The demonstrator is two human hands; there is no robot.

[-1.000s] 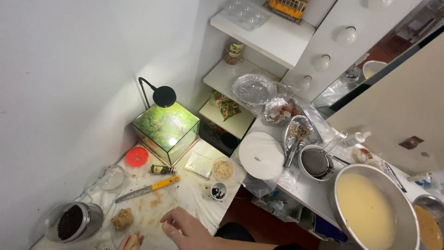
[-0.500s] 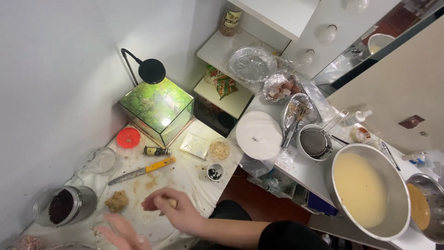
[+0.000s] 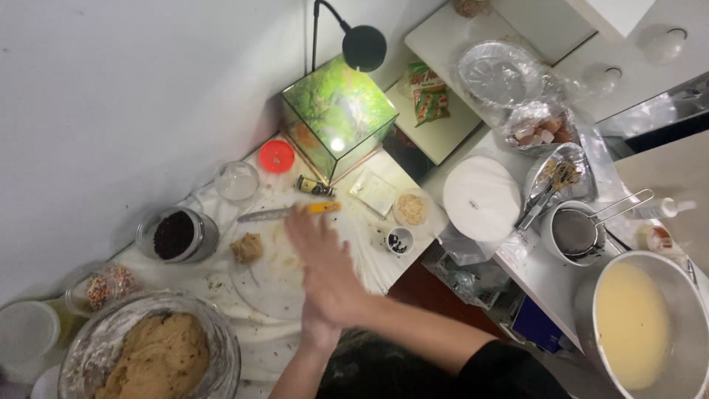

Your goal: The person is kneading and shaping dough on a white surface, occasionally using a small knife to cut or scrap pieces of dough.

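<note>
Your dough bowl has come into view, lower left. Half a sec ago your hands were apart; now right hand is pressed flat over left hand, fingers released, centre frame. Dough lump sits just left on the counter.

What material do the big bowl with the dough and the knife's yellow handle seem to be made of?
The big bowl looks like clear glass: the dough shows through its floury wall. The knife's yellow handle looks like smooth plastic, though blur leaves this uncertain.
</note>
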